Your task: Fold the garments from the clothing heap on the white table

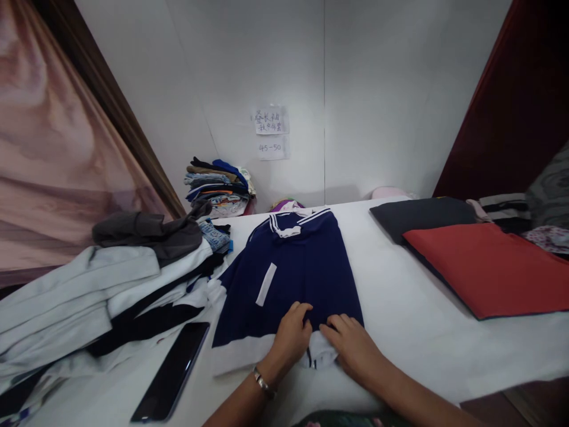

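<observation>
1. Navy shirt (288,279) with white collar trim lies flat on a white table (400,308), collar toward the far wall, hem nearest the person.
2. Left hand (291,335), a bracelet (263,382) on its wrist, presses down on the lower edge of the shirt, fingers curled onto the cloth at the white hem band; whether it pinches the fabric or only rests on it cannot be told.
3. Right hand (353,344) lies just beside the left, palm down, fingers spread over bunched white fabric at the hem; its grip is likewise unclear.
4. A loose heap of pale and dark clothes (102,290) crowds the shirt's left sleeve, and a dark phone (173,370) sits near the table's front edge.
5. Folded red cloth (489,270) over a dark one rests well apart to the right; a stack of folded clothes (220,187) stands by the wall under two paper notes (271,131).
6. Risks, as judged: the bunched hem could crease if pressed flat unevenly; the heap could snag the left sleeve; a sweep of cloth or elbow could nudge the phone off the edge.
</observation>
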Available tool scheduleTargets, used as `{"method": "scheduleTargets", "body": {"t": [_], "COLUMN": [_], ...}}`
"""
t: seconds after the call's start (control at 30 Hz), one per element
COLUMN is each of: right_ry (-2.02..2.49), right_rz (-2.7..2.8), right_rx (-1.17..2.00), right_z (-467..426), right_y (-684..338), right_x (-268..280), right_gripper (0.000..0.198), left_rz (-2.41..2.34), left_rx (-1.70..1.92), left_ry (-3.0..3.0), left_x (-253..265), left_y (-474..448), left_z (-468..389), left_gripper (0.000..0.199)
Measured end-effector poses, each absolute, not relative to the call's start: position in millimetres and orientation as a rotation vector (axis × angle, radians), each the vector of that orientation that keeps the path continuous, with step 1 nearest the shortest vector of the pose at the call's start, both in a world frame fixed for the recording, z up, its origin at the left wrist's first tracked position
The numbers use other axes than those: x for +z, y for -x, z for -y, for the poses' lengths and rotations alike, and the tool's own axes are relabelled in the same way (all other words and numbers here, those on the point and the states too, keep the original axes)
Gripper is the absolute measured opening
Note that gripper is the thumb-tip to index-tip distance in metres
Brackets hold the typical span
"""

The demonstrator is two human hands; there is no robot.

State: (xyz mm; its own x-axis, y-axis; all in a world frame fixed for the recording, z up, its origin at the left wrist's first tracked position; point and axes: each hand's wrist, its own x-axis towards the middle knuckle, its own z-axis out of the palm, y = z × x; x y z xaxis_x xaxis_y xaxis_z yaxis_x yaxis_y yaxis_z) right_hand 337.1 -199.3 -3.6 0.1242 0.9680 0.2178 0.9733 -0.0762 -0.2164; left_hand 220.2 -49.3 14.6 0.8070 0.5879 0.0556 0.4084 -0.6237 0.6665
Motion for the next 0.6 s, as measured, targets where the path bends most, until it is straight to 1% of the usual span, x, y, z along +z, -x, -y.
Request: {"method": "scheduleTargets", "body": {"t": [0.13,0.3,0.33,0.4,0.5,0.6], "right_ry": [2.009,1.849,1.83,1.814,1.829,1.871], "right_rz": [1.809,1.769,1.766,1.789,1.869,1.88], "right_rx": [0.043,-0.01,-0.014,0.029,0.21,0.328], "right_z": [195,200,201,202,204,207], "right_y": [-341,-344,-343,-340,-334,-331], "right_x": [5,9,11,13,15,18], "right_gripper": [0.052,0.026,0.025,0.029,0.04,0.04], "left_rz": [-0.735,-0.665,-0.649,-0.647,-0.686,-0.707], "left_rx": [0.531,0.641,0.667,0.667,0.467,0.282], "left_ry": [-2.15,-1.93,-1.934,-2.001,-2.208,-2.391], "left_x": [20,29,31,31,22,9], "left_y": [-222,-229,-230,-228,-222,-217], "left_z": [49,48,47,45,41,42], "left_gripper": [0.033,0.026,0.026,0.027,0.035,0.041]}}
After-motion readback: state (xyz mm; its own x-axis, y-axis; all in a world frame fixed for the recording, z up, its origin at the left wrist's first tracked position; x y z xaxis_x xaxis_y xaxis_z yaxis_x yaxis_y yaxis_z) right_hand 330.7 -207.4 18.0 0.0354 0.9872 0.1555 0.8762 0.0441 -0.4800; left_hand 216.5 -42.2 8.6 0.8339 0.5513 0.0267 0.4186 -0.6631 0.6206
